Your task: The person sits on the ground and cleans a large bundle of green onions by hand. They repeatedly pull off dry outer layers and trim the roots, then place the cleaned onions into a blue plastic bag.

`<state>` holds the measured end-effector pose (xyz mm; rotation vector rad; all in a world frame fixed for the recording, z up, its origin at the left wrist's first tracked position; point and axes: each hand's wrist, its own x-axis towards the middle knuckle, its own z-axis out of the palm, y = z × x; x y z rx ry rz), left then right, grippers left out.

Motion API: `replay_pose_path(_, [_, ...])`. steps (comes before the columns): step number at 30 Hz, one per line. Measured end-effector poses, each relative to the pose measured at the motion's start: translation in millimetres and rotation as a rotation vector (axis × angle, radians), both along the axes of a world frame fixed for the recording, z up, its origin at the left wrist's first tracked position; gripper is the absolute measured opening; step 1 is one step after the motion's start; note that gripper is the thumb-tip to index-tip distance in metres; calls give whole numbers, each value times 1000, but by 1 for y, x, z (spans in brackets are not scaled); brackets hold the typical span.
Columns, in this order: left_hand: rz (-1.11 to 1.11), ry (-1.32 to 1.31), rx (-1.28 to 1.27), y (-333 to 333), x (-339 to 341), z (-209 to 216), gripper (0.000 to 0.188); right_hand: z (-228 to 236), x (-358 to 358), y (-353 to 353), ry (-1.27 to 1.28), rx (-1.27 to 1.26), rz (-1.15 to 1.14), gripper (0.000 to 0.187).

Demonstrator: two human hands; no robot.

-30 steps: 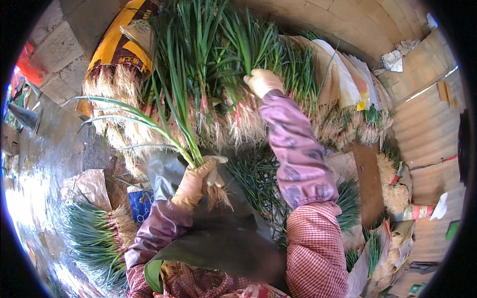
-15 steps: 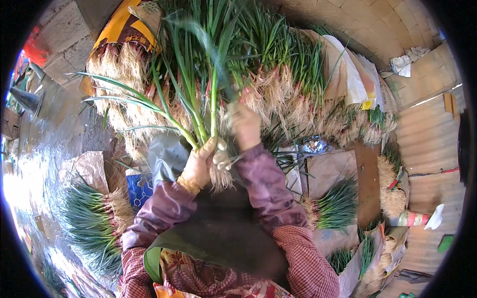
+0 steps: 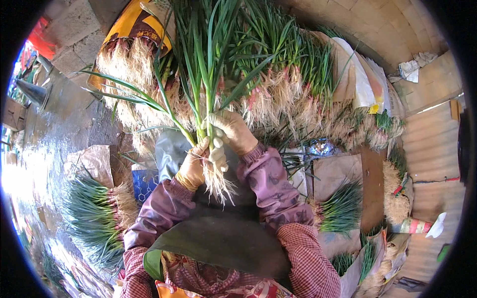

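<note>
A small bunch of green garlic (image 3: 200, 84), with long flat leaves fanning upward, stands upright before my dark apron. My left hand (image 3: 193, 166), in a yellowish glove, is closed round the lower stems. Pale stringy roots (image 3: 218, 184) hang below it. From the right, my gloved right hand (image 3: 229, 133) closes on the same stems just above the left one. Its fingers wrap the stalks at the front, partly hiding where the two hands meet.
Beyond my hands runs a long heap of green garlic (image 3: 278, 84), roots toward me. A yellow and brown sack (image 3: 144, 22) covers its left end. More bundles lie at left (image 3: 94, 218) and right (image 3: 343, 206), the right one beside cardboard (image 3: 338, 171).
My right hand was blurred above and right of the bunch; now it has come down onto the stems. The left hand stays on the bunch, and more root shows below. The view has shifted slightly.
</note>
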<state>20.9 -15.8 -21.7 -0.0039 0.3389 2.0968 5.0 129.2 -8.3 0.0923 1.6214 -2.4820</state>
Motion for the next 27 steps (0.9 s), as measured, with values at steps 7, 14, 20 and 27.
replay_pose_path(7, [33, 79, -31, -8, 6, -3, 31, -62, -1, 6, 39, 416, -531, 15])
replay_pose_path(14, [258, 285, -43, -30, -30, 53, 29, -116, 77, 115, -55, 1793, 734, 25])
replay_pose_path(20, [79, 157, -119, -18, -20, 4, 23, 35, -63, 36, 356, 1785, -456, 30])
replay_pose_path(27, [241, 432, -489, -26, -24, 20, 32, 56, -112, 45, -96, 1165, -202, 17])
